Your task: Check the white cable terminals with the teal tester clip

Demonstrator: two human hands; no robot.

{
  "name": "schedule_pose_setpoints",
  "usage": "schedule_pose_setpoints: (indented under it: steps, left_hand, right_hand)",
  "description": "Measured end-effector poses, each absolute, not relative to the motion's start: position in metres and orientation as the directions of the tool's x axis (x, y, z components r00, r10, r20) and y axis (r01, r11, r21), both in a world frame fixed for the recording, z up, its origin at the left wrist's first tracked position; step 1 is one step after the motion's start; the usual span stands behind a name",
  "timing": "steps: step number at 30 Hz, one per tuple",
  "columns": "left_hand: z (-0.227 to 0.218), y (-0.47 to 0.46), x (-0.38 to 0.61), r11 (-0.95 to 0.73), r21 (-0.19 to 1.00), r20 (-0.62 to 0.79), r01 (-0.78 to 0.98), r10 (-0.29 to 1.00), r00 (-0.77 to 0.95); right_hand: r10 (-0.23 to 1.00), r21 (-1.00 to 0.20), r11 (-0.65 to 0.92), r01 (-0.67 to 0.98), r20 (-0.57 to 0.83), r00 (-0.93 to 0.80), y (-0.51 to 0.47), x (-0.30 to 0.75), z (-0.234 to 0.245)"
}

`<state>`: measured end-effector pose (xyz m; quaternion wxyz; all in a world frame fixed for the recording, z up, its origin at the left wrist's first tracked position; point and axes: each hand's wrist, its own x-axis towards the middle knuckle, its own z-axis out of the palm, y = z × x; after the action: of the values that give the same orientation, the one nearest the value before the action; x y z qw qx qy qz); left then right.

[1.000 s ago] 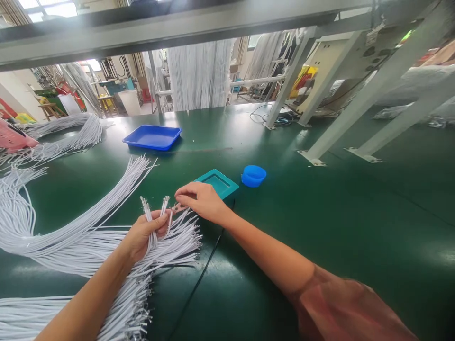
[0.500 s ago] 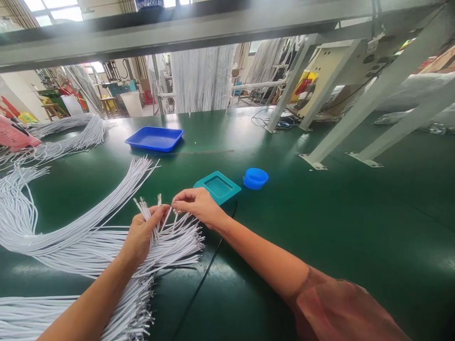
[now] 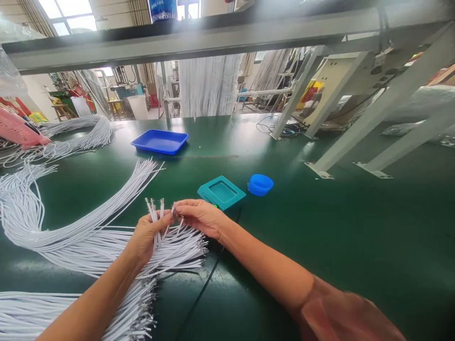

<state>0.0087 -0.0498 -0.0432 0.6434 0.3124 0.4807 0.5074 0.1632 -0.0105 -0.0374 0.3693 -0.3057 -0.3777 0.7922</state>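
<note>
My left hand (image 3: 146, 236) is closed round several white cables (image 3: 153, 213), whose metal-tipped ends stick up above the thumb. Close beside it, my right hand (image 3: 202, 217) pinches the tip of one cable at the left hand's fingertips; the exact grip is too small to make out. Beneath both hands lies a spread bundle of white cables (image 3: 177, 251), its stripped or metal ends pointing right. Just behind the right hand rests a teal tray-like device (image 3: 232, 201), with a small green light at its near edge.
A blue round cup (image 3: 260, 185) stands right of the teal device. Farther back sits a blue rectangular tray (image 3: 159, 141). More cable bundles (image 3: 81, 222) cover the left side. Grey metal legs (image 3: 341, 142) stand on the green table (image 3: 320, 246), under a crossbar (image 3: 213, 40). A pink object (image 3: 21, 130) is at far left.
The view has shifted slightly, so the scene sits lower and to the right. My hands stay together at the cable ends, the right fingers now closer to the left thumb. A green light shows on the device.
</note>
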Motion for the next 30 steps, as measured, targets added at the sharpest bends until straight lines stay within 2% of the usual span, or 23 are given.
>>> schedule_pose_setpoints:
  steps: [2, 4, 6, 8, 11, 14, 17, 21, 24, 26, 28, 30]
  left_hand:
    - [-0.043, -0.050, 0.008, 0.298, 0.884, -0.308, -0.359, 0.951, 0.031]
    - [-0.043, -0.051, 0.008, 0.301, 0.892, -0.298, -0.338, 0.953, 0.061]
    - [-0.041, -0.053, 0.008, 0.297, 0.906, -0.282, -0.302, 0.955, 0.093]
    - [-0.040, -0.054, 0.008, 0.299, 0.912, -0.279, -0.281, 0.954, 0.109]
    - [-0.039, -0.055, 0.008, 0.316, 0.912, -0.286, -0.262, 0.947, 0.146]
    - [-0.039, -0.055, 0.007, 0.333, 0.903, -0.290, -0.273, 0.939, 0.185]
    - [-0.040, -0.054, 0.006, 0.357, 0.872, -0.295, -0.335, 0.929, 0.222]
    - [-0.042, -0.053, 0.005, 0.394, 0.825, -0.312, -0.406, 0.916, 0.254]
    - [-0.043, -0.052, 0.005, 0.380, 0.821, -0.308, -0.426, 0.923, 0.231]
    - [-0.043, -0.052, 0.007, 0.342, 0.844, -0.286, -0.413, 0.938, 0.194]
    - [-0.044, -0.053, 0.009, 0.290, 0.883, -0.250, -0.370, 0.956, 0.154]
    - [-0.044, -0.054, 0.011, 0.238, 0.920, -0.210, -0.311, 0.970, 0.122]
  right_hand:
    - [0.864, -0.945, -0.214, -0.248, -0.065, -0.499, -0.008, 0.170, -0.031]
    - [0.867, -0.989, 0.107, -0.098, 0.142, -0.478, -0.007, 0.178, -0.023]
    - [0.804, -0.929, 0.368, 0.049, 0.291, -0.518, -0.009, 0.184, -0.013]
    - [0.738, -0.858, 0.500, 0.118, 0.351, -0.576, -0.012, 0.186, -0.007]
    - [0.733, -0.871, 0.482, 0.096, 0.340, -0.589, -0.015, 0.184, -0.007]
    - [0.819, -0.974, 0.226, -0.031, 0.207, -0.535, -0.015, 0.177, -0.017]
    - [0.891, -0.983, -0.021, -0.184, 0.065, -0.450, -0.016, 0.168, -0.028]
    - [0.918, -0.935, -0.133, -0.328, 0.008, -0.397, -0.018, 0.159, -0.036]
    - [0.897, -0.933, -0.101, -0.346, 0.066, -0.438, -0.018, 0.157, -0.039]
    - [0.915, -0.963, -0.009, -0.271, 0.102, -0.391, -0.019, 0.156, -0.042]
    - [0.950, -0.987, 0.146, -0.066, 0.159, -0.267, -0.022, 0.156, -0.044]
    - [0.933, -0.910, 0.353, 0.219, 0.325, -0.154, -0.026, 0.155, -0.046]
